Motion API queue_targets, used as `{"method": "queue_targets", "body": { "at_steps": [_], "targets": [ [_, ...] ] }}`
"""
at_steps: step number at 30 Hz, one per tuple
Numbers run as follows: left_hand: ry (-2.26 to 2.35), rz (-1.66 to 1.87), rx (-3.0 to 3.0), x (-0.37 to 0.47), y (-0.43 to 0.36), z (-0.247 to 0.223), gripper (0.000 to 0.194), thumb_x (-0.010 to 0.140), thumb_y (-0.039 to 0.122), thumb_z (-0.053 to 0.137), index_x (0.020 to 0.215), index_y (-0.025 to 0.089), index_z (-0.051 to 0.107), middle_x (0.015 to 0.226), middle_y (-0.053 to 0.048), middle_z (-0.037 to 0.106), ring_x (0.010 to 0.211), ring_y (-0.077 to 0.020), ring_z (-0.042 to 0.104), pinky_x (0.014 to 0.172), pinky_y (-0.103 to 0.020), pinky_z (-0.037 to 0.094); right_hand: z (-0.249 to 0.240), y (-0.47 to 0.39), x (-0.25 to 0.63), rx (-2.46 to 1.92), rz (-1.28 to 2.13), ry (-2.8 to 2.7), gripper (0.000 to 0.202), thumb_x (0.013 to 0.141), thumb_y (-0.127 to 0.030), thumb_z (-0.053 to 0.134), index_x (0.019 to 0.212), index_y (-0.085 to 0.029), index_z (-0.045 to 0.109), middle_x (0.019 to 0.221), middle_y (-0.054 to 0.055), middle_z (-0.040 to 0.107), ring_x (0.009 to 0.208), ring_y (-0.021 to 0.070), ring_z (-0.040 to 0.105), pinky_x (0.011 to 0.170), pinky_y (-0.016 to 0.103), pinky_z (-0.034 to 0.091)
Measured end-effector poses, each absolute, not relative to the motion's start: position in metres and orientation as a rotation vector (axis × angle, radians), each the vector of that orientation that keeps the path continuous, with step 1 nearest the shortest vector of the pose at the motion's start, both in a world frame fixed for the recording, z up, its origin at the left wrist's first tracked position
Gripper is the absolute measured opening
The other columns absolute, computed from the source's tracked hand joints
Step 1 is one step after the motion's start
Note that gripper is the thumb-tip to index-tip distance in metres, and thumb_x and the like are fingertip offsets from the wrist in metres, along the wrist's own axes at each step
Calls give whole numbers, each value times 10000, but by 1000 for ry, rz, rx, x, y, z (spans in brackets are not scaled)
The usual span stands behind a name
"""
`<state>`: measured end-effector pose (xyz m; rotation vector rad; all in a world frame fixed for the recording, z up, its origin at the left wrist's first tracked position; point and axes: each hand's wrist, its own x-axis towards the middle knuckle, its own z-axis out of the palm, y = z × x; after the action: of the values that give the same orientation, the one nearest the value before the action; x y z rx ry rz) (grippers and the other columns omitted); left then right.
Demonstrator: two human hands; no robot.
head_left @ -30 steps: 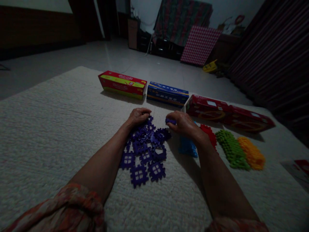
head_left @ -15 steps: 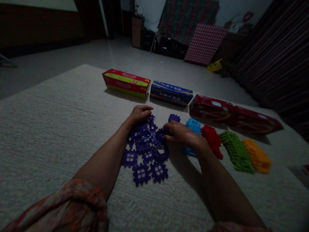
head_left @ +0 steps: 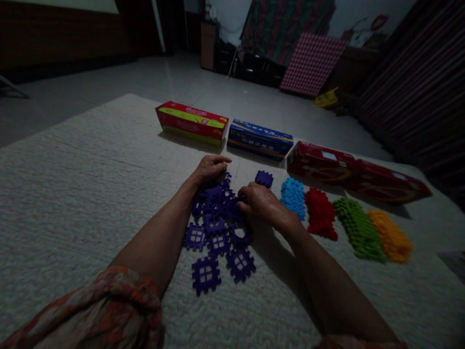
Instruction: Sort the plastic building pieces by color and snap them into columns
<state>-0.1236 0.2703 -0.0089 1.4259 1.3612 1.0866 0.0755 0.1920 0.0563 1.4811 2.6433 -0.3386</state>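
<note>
A loose pile of purple interlocking plastic blocks (head_left: 214, 224), square with notched edges and several with window-like openings, lies on the cream quilted mat between my hands. My left hand (head_left: 210, 168) rests at the far left edge of the pile, its index finger stretched out and nothing visibly held. At the pile's right side, my right hand (head_left: 259, 201) has its fingers curled, with a purple block (head_left: 240, 199) partly showing between thumb and fingertips. Beyond it sits a small purple stack (head_left: 264, 178). To its right stand stacks in light blue (head_left: 292, 198) and red (head_left: 320, 213).
Green (head_left: 358, 228) and orange (head_left: 390, 235) stacks lie farther right. Behind them a red-yellow box (head_left: 192, 123), a blue box (head_left: 259, 139) and dark red boxes (head_left: 319, 162) form a row along the mat's (head_left: 90, 194) far side.
My right hand has moved slightly left, into the pile. The nearest purple blocks have shifted toward me and spread apart. My left hand has hardly moved.
</note>
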Motion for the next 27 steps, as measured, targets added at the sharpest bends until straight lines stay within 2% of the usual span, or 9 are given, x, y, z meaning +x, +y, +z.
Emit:
{"method": "queue_targets", "body": {
  "at_steps": [5, 12, 22, 27],
  "targets": [
    [1355, 1039, 1441, -126, 272, -12, 381, 765, 240, 606, 1102, 164, 767, 710, -22, 701, 542, -106, 564, 617, -280, 515, 58, 189, 73, 1467, -354, 2639, 204, 916, -282, 612, 1074, -202, 714, 1077, 114, 688, 957, 240, 664, 798, 312, 468],
    [1280, 1085, 1372, -125, 274, -13, 379, 741, 216, 616, 1085, 127, 750, 642, -7, 678, 592, -120, 624, 620, -246, 500, 62, 183, 67, 1443, -288, 2613, 210, 934, -278, 559, 1033, -195, 724, 1091, 117, 692, 931, 231, 675, 768, 306, 460],
    [1286, 1085, 1333, -121, 270, -8, 337, 749, 159, 619, 1060, 116, 741, 627, 0, 671, 610, -121, 650, 641, -241, 518, 68, 182, 64, 1468, -308, 2527, 263, 935, -260, 510, 1066, -135, 700, 1131, 152, 700, 946, 223, 673, 740, 286, 427],
    [1280, 1094, 1329, -120, 272, -11, 313, 770, 148, 622, 1057, 112, 741, 620, 4, 666, 600, -109, 646, 667, -244, 535, 69, 183, 69, 1493, -373, 2535, 217, 910, -258, 538, 992, -139, 699, 1082, 142, 714, 914, 219, 667, 711, 284, 409]
  ]
}}
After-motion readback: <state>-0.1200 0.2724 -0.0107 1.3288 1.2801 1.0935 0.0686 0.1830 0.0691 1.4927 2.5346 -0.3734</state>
